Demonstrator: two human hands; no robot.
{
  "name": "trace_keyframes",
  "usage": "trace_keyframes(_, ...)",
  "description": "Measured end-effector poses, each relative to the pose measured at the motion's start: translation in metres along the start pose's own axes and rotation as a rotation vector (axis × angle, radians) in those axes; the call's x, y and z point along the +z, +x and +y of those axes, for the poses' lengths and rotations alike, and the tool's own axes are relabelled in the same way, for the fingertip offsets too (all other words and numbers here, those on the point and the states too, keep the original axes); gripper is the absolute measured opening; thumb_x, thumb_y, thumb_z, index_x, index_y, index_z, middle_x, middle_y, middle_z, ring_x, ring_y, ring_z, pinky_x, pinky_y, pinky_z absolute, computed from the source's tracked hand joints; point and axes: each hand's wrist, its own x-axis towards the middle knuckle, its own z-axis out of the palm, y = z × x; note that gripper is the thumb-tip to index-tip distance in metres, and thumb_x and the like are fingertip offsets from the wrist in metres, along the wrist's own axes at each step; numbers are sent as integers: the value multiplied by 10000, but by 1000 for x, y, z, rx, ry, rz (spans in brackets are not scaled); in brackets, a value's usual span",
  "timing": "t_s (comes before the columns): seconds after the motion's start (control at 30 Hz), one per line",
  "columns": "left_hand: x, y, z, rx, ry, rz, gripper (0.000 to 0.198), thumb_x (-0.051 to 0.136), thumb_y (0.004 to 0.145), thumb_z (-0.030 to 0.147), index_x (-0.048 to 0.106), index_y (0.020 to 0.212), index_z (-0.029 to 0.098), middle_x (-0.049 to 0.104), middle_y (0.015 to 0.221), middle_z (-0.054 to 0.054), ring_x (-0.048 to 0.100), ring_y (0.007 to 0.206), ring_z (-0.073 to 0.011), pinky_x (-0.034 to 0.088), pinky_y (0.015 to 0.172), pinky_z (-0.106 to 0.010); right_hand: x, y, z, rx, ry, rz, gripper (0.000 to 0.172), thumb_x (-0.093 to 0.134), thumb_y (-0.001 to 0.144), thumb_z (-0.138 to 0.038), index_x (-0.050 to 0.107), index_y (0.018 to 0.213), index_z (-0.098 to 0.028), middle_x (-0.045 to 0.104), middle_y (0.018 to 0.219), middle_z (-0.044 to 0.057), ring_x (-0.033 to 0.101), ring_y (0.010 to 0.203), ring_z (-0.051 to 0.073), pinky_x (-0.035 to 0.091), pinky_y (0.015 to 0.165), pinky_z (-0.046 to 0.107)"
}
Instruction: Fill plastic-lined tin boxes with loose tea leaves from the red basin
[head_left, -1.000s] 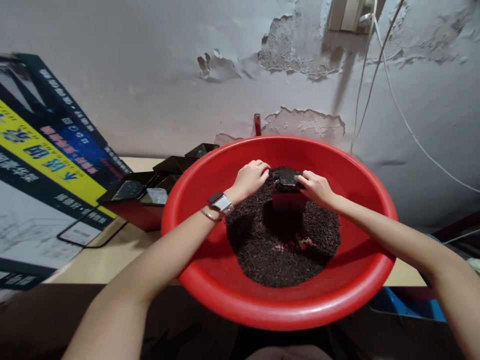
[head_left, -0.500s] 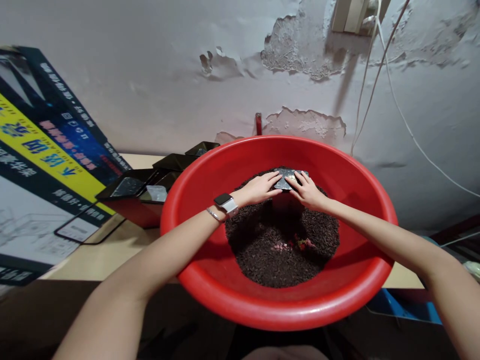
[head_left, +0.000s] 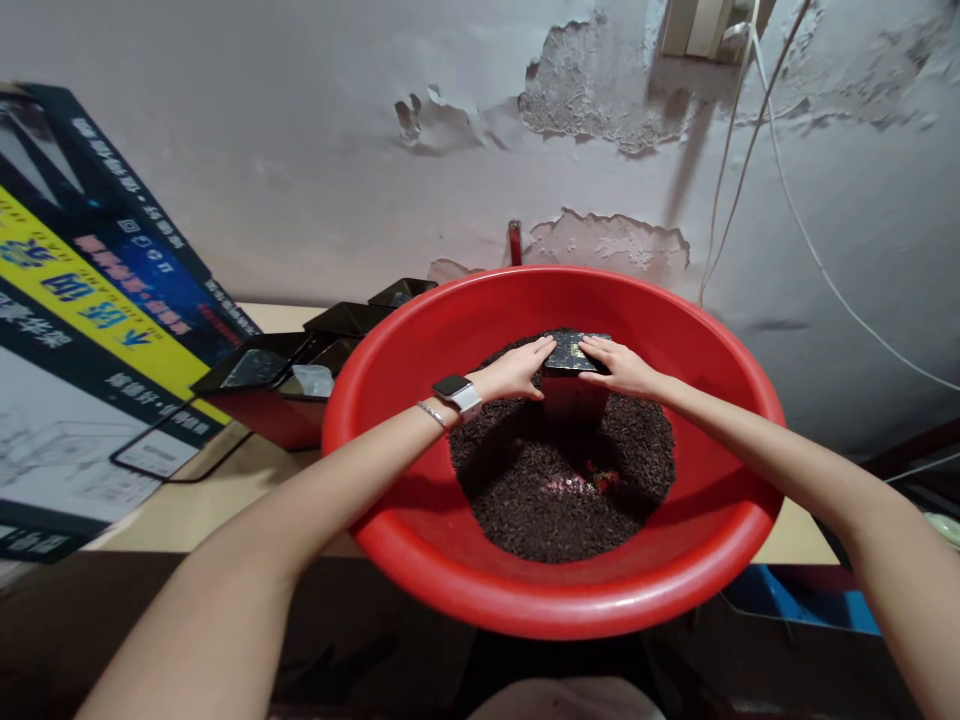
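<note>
A large red basin [head_left: 570,607] holds dark brown grains [head_left: 555,525], with small pink and red bits [head_left: 589,483] lying on them. A dark box-shaped container [head_left: 574,398] stands in the grains, its top covered by a shiny dark sheet [head_left: 571,352]. My left hand [head_left: 517,370], with a watch at the wrist, touches the left edge of the top with fingers stretched. On the right side of the top lie the spread fingers of my right hand [head_left: 616,366]. Neither hand is closed around the container.
Several dark containers [head_left: 300,420] with clear plastic inside stand left of the basin on a pale table [head_left: 161,515]. A large printed box [head_left: 97,330] leans at the far left. Cables [head_left: 795,225] hang along the peeling wall behind. Something blue [head_left: 795,600] is below the table at the right.
Both hands have slid outward from the middle of the container's top to its sides, uncovering more of the shiny sheet. The view has shifted slightly.
</note>
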Motion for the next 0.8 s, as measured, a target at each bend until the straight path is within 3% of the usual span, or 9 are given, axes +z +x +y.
trace_keyframes(0.2, -18, 3, 17, -74, 43, -84, 997, 739, 647, 315, 222, 1450, 25, 205, 1524, -247, 234, 1420, -287, 268, 1120, -321, -21, 10, -9, 108, 9, -94, 498, 388, 933, -445, 513, 1358, -217, 452, 1421, 31, 407, 1338, 209, 327, 1124, 376)
trace_keyframes(0.37, -33, 9, 27, -129, 64, -144, 1014, 749, 645, 410, 248, 1440, 27, 238, 1515, -247, 270, 1405, -302, 274, 1116, -333, -28, 19, -8, 139, -4, -134, 452, 394, 940, -385, 529, 1340, -221, 493, 1385, 4, 453, 1300, 184, 348, 1101, 326)
trace_keyframes(0.47, -35, 11, 30, -126, 98, -181, 1035, 751, 633, 479, 262, 1436, 46, 256, 1510, -245, 311, 1382, -329, 301, 1096, -356, -29, 20, -8, 142, -38, -161, 444, 420, 929, -401, 558, 1313, -227, 506, 1374, 6, 490, 1268, 195, 369, 1080, 317)
trace_keyframes(0.57, -30, 10, 33, -113, 163, -192, 1037, 779, 621, 363, 242, 1440, 22, 235, 1508, -272, 289, 1389, -348, 290, 1101, -370, -30, 17, -12, 140, -94, -162, 399, 456, 912, -422, 614, 1247, -272, 564, 1325, -2, 545, 1211, 219, 418, 1023, 327)
trace_keyframes(0.67, -25, 8, 34, -99, 172, -171, 1040, 769, 632, 273, 190, 1465, 46, 199, 1516, -275, 220, 1412, -364, 240, 1126, -453, -35, 20, -22, 176, -162, -183, 367, 462, 906, -464, 682, 1130, -273, 661, 1187, 33, 600, 1122, 245, 450, 953, 347)
trace_keyframes(0.8, -24, 8, 31, -115, 119, -188, 1023, 745, 659, 255, 160, 1483, 95, 167, 1533, -249, 160, 1430, -354, 178, 1137, -519, -38, 38, -45, 250, -249, -248, 460, 489, 874, -510, 718, 1035, -145, 677, 1084, 177, 623, 1045, 329, 479, 874, 408)
